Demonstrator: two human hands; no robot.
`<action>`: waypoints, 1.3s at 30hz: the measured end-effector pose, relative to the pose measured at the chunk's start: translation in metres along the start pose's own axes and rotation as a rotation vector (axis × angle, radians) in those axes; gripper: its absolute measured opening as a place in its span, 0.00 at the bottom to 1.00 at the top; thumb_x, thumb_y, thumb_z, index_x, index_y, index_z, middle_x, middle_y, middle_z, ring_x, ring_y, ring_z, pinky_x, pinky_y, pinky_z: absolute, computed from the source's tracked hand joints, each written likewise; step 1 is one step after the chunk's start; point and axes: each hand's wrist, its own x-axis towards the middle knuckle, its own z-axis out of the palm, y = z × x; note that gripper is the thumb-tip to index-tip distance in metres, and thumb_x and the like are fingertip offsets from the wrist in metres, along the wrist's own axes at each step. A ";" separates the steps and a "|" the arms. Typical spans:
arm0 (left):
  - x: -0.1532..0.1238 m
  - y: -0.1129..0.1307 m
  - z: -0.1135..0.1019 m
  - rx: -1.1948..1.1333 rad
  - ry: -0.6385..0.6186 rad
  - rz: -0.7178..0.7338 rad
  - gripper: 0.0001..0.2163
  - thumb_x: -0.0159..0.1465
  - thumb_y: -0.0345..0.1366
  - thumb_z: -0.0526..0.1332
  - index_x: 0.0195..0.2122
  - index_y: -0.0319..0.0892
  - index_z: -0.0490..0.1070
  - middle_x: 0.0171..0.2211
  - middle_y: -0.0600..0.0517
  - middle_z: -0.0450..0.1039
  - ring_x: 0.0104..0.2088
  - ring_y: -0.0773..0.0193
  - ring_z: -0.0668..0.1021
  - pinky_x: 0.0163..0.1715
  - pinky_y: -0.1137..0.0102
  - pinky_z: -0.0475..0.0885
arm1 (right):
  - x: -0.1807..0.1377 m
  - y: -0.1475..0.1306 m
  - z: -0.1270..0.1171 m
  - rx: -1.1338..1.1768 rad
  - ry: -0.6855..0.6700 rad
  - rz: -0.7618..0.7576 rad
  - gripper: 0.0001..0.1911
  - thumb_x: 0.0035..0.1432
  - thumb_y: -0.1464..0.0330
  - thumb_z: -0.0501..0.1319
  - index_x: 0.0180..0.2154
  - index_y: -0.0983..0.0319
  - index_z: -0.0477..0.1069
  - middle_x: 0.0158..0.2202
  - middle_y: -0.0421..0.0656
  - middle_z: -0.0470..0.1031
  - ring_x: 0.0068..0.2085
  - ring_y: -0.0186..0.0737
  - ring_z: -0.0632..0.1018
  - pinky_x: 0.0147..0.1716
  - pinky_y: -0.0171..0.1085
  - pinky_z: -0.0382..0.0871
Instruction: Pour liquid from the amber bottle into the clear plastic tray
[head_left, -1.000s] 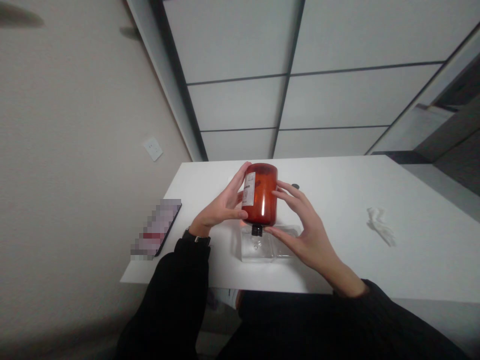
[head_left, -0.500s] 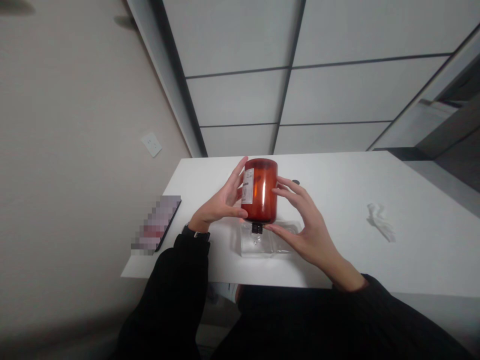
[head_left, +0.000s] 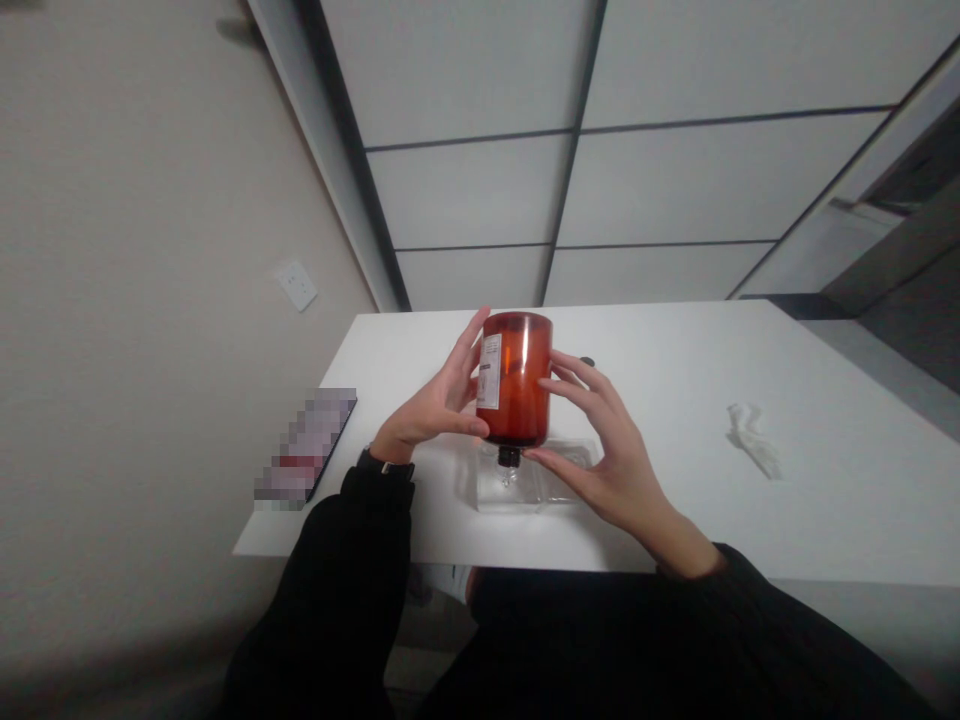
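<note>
An amber bottle [head_left: 521,385] with a white label [head_left: 490,372] is held upside down, its dark neck pointing down. My left hand [head_left: 442,398] grips its left side, thumb low near the label and fingers reaching up behind it. On the other side my right hand [head_left: 611,435] holds it too, fingertips on the wall and thumb near the neck. Beneath the neck lies a clear plastic tray [head_left: 495,492] with compartments. A small clear shape shows just under the bottle's mouth; whether it is liquid I cannot tell.
The white table [head_left: 675,400] carries a phone [head_left: 311,450] with a blurred screen at the left and a crumpled whitish glove-like piece [head_left: 754,440] at the right. A small dark cap-like thing [head_left: 587,361] sits behind my right hand. A wall rises at the left.
The whole view has shifted slightly, so everything sits a little further left. Both hands keep their hold, and the bottle stays upside down above the tray.
</note>
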 end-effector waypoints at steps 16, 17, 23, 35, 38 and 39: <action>-0.003 0.002 0.002 -0.082 0.015 0.011 0.60 0.50 0.43 0.83 0.77 0.63 0.45 0.79 0.48 0.46 0.77 0.37 0.52 0.74 0.46 0.50 | -0.001 0.001 0.004 0.044 0.004 -0.008 0.31 0.67 0.62 0.68 0.68 0.50 0.62 0.71 0.53 0.63 0.70 0.58 0.68 0.67 0.74 0.60; -0.003 0.002 0.003 -0.084 0.017 0.015 0.60 0.50 0.42 0.83 0.77 0.63 0.45 0.79 0.48 0.46 0.77 0.37 0.51 0.75 0.47 0.50 | -0.001 0.001 0.005 0.042 0.008 -0.014 0.31 0.68 0.62 0.68 0.68 0.51 0.62 0.71 0.54 0.63 0.70 0.58 0.68 0.67 0.74 0.60; -0.004 0.004 0.004 -0.085 0.033 -0.001 0.60 0.50 0.41 0.83 0.77 0.64 0.45 0.79 0.49 0.47 0.78 0.38 0.49 0.75 0.47 0.50 | -0.002 0.001 0.005 0.039 0.010 -0.020 0.30 0.68 0.63 0.67 0.67 0.52 0.62 0.70 0.55 0.63 0.71 0.58 0.67 0.67 0.74 0.60; -0.002 0.003 0.005 -0.063 0.036 0.014 0.63 0.49 0.45 0.83 0.77 0.62 0.42 0.80 0.50 0.40 0.78 0.39 0.46 0.75 0.49 0.46 | -0.002 0.001 0.004 0.027 0.016 -0.037 0.30 0.68 0.63 0.67 0.67 0.51 0.62 0.71 0.54 0.63 0.71 0.58 0.67 0.67 0.74 0.59; -0.003 0.006 0.005 -0.054 0.021 0.008 0.63 0.50 0.44 0.83 0.78 0.60 0.39 0.80 0.50 0.40 0.78 0.40 0.46 0.75 0.50 0.48 | -0.003 0.001 0.005 0.016 0.020 -0.046 0.31 0.68 0.64 0.67 0.68 0.51 0.62 0.71 0.53 0.63 0.71 0.57 0.67 0.68 0.72 0.60; -0.003 0.007 0.006 -0.055 0.014 0.005 0.63 0.50 0.44 0.82 0.78 0.60 0.38 0.80 0.49 0.40 0.78 0.40 0.47 0.75 0.50 0.49 | -0.003 0.001 0.005 0.012 0.019 -0.049 0.31 0.68 0.63 0.67 0.68 0.51 0.62 0.71 0.53 0.63 0.72 0.57 0.66 0.68 0.72 0.60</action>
